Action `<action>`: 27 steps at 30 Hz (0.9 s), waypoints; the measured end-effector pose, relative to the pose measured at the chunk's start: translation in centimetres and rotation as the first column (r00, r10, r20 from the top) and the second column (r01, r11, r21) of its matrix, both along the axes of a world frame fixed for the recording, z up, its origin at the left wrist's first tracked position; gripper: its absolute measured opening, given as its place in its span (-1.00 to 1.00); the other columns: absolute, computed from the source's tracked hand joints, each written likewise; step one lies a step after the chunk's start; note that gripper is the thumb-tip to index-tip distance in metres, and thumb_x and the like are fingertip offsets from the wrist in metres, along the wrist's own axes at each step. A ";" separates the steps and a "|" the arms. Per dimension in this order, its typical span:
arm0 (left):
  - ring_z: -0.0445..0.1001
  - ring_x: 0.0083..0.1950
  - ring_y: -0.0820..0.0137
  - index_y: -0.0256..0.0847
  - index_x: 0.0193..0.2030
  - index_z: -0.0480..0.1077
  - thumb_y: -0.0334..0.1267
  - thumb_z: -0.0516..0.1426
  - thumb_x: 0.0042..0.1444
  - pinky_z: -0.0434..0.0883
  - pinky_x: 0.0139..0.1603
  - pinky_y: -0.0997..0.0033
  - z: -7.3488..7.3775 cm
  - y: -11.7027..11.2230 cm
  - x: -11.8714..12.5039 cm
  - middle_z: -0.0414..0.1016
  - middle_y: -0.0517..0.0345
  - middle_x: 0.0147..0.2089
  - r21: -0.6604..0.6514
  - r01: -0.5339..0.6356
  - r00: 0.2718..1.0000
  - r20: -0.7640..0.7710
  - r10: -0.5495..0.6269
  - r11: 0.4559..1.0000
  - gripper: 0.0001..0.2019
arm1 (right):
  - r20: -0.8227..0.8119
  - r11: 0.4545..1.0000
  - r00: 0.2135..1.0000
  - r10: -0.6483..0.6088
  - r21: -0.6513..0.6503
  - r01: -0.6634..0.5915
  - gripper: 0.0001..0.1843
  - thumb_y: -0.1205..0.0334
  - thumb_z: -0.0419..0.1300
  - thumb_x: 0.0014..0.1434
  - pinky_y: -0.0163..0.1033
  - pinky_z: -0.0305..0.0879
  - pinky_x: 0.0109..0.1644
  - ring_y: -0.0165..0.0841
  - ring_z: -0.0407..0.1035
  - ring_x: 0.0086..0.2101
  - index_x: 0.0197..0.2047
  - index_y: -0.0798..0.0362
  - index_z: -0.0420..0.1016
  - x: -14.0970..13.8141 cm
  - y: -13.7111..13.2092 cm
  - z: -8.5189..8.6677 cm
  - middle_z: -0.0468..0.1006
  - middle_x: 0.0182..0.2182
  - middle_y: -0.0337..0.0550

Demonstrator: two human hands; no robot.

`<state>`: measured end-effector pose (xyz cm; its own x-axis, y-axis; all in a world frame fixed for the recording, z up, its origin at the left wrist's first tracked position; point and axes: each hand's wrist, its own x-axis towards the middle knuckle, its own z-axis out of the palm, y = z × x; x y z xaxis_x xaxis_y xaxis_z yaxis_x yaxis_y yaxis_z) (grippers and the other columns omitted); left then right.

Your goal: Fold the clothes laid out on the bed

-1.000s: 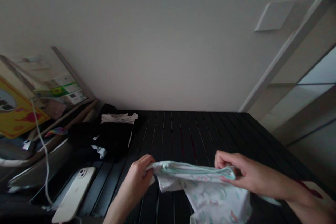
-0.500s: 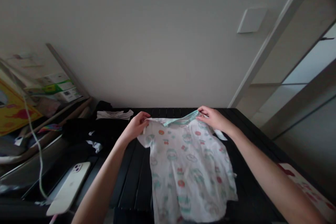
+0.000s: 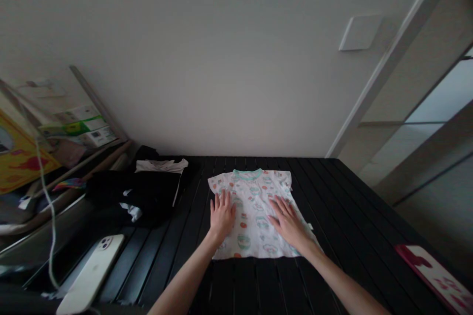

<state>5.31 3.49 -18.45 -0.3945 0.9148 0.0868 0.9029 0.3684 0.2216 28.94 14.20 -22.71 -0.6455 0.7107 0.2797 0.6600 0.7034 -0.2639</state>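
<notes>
A small white T-shirt with a mint-green collar and a green and orange print lies spread on the black slatted table. Its collar points toward the wall and its hem toward me. My left hand rests flat on the shirt's left side, fingers stretched forward. On the right side of the shirt lies my right hand, palm down with the fingers spread. Neither hand grips the fabric. A small tag shows at the right side seam.
Dark folded clothes with a white garment lie at the table's left. A white phone and a cable are nearer on that side. A red and white case sits at the right edge. Behind stands a wall.
Both hands held the shirt up by its shoulders before. Now it lies flat on the table, and the hands have let go and moved down onto its front.
</notes>
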 end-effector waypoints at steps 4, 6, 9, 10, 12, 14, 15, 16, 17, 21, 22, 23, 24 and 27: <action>-0.14 0.43 -0.06 -0.02 0.31 0.18 -0.07 -0.08 0.28 -0.13 0.31 -0.25 -0.5 -0.2 -2.0 0.00 0.04 0.43 -0.003 -0.070 0.997 -0.030 0.070 0.998 -0.53 | 0.048 0.999 0.998 -0.047 -0.005 0.048 -0.38 -0.07 -0.10 0.30 0.15 -0.09 0.33 -0.09 -0.10 0.32 0.35 -0.01 0.12 1.0 -0.6 -0.7 0.05 0.35 -0.04; -0.07 0.41 0.01 0.00 0.20 0.32 -0.10 -0.10 0.30 -0.04 0.28 -0.20 0.1 0.0 -3.0 0.13 0.07 0.38 0.050 -0.130 0.992 -0.005 0.130 0.990 -0.61 | 0.047 0.998 0.997 -0.057 -0.003 0.057 -0.38 -0.06 -0.10 0.30 0.18 -0.12 0.33 -0.07 -0.11 0.32 0.35 -0.03 0.11 1.3 -1.0 -0.6 0.04 0.36 -0.04; 0.19 0.28 0.18 -0.09 0.10 0.36 -0.19 -0.16 0.33 0.18 0.20 0.08 1.5 1.2 -4.6 0.31 0.00 0.25 0.167 -0.201 0.980 0.047 0.196 0.965 -0.63 | -0.016 0.998 0.998 -0.066 0.015 0.067 -0.41 0.00 -0.05 0.29 0.26 -0.13 0.31 -0.01 -0.11 0.31 0.34 -0.02 0.13 0.7 -1.8 0.5 0.04 0.35 0.00; 0.23 0.24 0.20 -0.11 0.12 0.34 -0.20 -0.16 0.33 0.21 0.17 0.13 1.9 1.8 -5.0 0.34 -0.03 0.22 0.182 -0.219 0.976 0.056 0.213 0.959 -0.63 | -0.055 0.998 0.997 -0.052 0.017 0.053 -0.42 0.04 -0.03 0.28 0.27 -0.10 0.30 0.00 -0.10 0.31 0.33 0.00 0.15 0.2 -2.3 1.2 0.05 0.35 0.02; 0.23 0.23 0.14 -0.15 0.19 0.26 -0.18 -0.13 0.31 0.21 0.15 0.11 2.3 3.2 -5.9 0.34 -0.09 0.21 0.145 -0.268 0.963 0.061 0.262 0.952 -0.62 | -0.145 0.999 0.989 0.035 0.005 -0.035 -0.45 0.13 0.00 0.27 0.22 -0.01 0.29 -0.01 -0.04 0.30 0.30 0.05 0.20 -1.5 -3.8 3.0 0.12 0.32 0.07; 0.18 0.26 0.04 -0.20 0.25 0.19 -0.14 -0.06 0.27 0.17 0.17 0.02 2.2 4.6 -6.6 0.30 -0.15 0.23 0.069 -0.316 0.948 0.061 0.312 0.946 -0.56 | -0.224 0.982 0.959 0.175 -0.030 -0.186 -0.50 0.19 0.05 0.25 0.09 0.14 0.26 -0.07 0.06 0.26 0.24 0.08 0.28 -3.8 -6.4 4.9 0.25 0.24 0.08; 0.17 0.26 0.01 -0.22 0.27 0.15 -0.15 -0.02 0.25 0.16 0.17 -0.01 2.1 5.2 -6.9 0.29 -0.18 0.23 0.039 -0.322 0.945 0.067 0.319 0.946 -0.53 | -0.240 0.960 0.937 0.253 -0.055 -0.273 -0.53 0.21 0.08 0.23 0.04 0.19 0.24 -0.10 0.13 0.22 0.20 0.07 0.32 -5.0 -7.9 5.8 0.32 0.19 0.07; 0.16 0.26 0.00 -0.24 0.28 0.13 -0.17 0.01 0.23 0.16 0.17 -0.01 1.9 5.7 -7.3 0.29 -0.19 0.23 0.020 -0.315 0.947 0.078 0.313 0.949 -0.51 | -0.246 0.940 0.922 0.299 -0.090 -0.329 -0.54 0.21 0.12 0.20 0.00 0.23 0.21 -0.12 0.21 0.17 0.17 0.06 0.34 -6.3 -9.6 6.3 0.36 0.15 0.05; 0.16 0.26 0.01 -0.24 0.28 0.13 -0.20 0.02 0.21 0.16 0.16 0.01 1.6 6.1 -7.6 0.30 -0.18 0.22 0.012 -0.294 0.952 0.090 0.292 0.956 -0.50 | -0.237 0.920 0.912 0.335 -0.128 -0.371 -0.53 0.18 0.18 0.15 -0.01 0.27 0.17 -0.12 0.28 0.10 0.14 0.05 0.36 -7.5 -11.3 6.7 0.40 0.10 0.03; 0.23 0.22 0.13 -0.20 0.13 0.30 -0.35 0.03 0.16 0.21 0.12 0.16 1.2 7.1 -9.0 0.39 -0.08 0.14 0.018 -0.212 0.970 0.126 0.208 0.977 -0.63 | -0.109 0.926 0.945 0.308 -0.193 -0.324 -0.44 0.05 0.33 -0.02 0.13 0.35 0.02 0.00 0.35 -0.05 0.04 0.07 0.41 -11.6 -16.6 5.3 0.46 -0.04 0.06; 0.26 0.20 0.14 -0.22 0.07 0.34 -0.36 0.03 0.16 0.23 0.11 0.19 1.2 7.2 -9.4 0.41 -0.09 0.11 0.017 -0.212 0.969 0.134 0.208 0.977 -0.67 | -0.072 0.942 0.960 0.271 -0.185 -0.280 -0.50 0.13 0.31 0.01 0.14 0.35 0.00 0.01 0.36 -0.06 0.02 0.08 0.41 -12.3 -17.2 4.6 0.46 -0.04 0.08; 0.29 0.18 0.14 -0.25 0.01 0.37 -0.37 0.03 0.15 0.23 0.10 0.21 1.3 7.4 -9.8 0.43 -0.11 0.08 0.019 -0.215 0.967 0.143 0.210 0.976 -0.71 | -0.043 0.955 0.971 0.235 -0.176 -0.239 -0.58 0.24 0.26 0.05 0.12 0.36 0.00 0.00 0.37 -0.07 0.01 0.09 0.42 -12.8 -17.6 4.0 0.46 -0.03 0.10; 0.31 0.17 0.14 -0.29 -0.03 0.39 -0.37 0.03 0.15 0.24 0.09 0.24 1.4 7.5 -10.2 0.44 -0.15 0.06 0.022 -0.222 0.964 0.153 0.216 0.975 -0.74 | -0.027 0.963 0.978 0.207 -0.171 -0.209 -0.63 0.36 0.21 0.06 0.10 0.36 -0.01 -0.02 0.38 -0.07 -0.01 0.08 0.42 -13.2 -17.7 3.4 0.47 -0.03 0.10; 0.40 0.09 0.13 -0.38 -0.07 0.39 -0.33 0.02 0.18 0.29 0.01 0.29 1.8 7.9 -11.3 0.47 -0.27 0.01 0.027 -0.268 0.944 0.207 0.257 0.963 -0.75 | -0.074 0.962 0.981 0.180 -0.193 -0.191 -0.60 0.54 0.11 0.01 0.04 0.37 -0.03 -0.07 0.42 -0.12 -0.07 0.07 0.42 -13.4 -17.4 2.9 0.49 -0.08 0.05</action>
